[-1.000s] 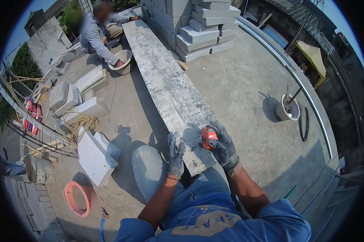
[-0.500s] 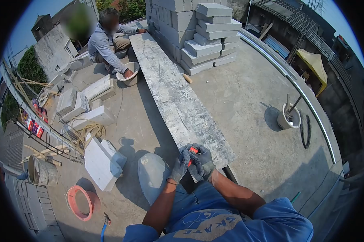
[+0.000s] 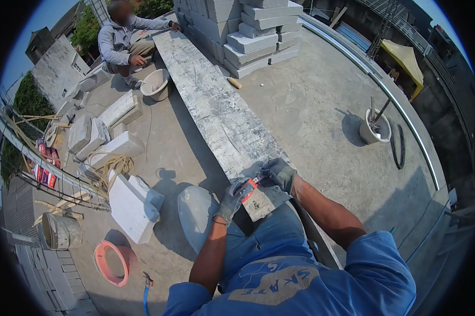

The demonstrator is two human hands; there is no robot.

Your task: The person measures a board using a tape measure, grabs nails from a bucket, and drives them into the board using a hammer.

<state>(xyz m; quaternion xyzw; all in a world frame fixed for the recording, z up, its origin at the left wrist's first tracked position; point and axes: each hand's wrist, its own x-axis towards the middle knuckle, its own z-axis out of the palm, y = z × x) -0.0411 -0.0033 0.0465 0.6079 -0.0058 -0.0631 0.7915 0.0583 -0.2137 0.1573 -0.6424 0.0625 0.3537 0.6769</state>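
My left hand (image 3: 230,202), in a grey work glove, is closed around a small red hand-held tool (image 3: 246,190) whose exact kind I cannot make out. Close by on the right, my gloved right hand (image 3: 280,175) is closed, fingers pinched at the tool's dark end; what exactly they grip is hidden. Both hands are over the near end of a long, grey-smeared board (image 3: 216,110), which runs away from my lap. A co-worker (image 3: 119,45) crouches at the far left with one hand at the board's far end.
Light grey blocks (image 3: 250,45) are stacked beside the board's far end. A mortar bucket (image 3: 155,84) stands left of it. Loose blocks (image 3: 134,208), a coiled rope (image 3: 111,171), a pink bucket (image 3: 128,258) and a blue hose (image 3: 146,297) lie leftward; a white bucket (image 3: 375,129) stands right.
My right hand has moved up and right, apart from my left, exposing more of the red tool. The co-worker's hand has come out of the mortar bucket. My view has shifted slightly.
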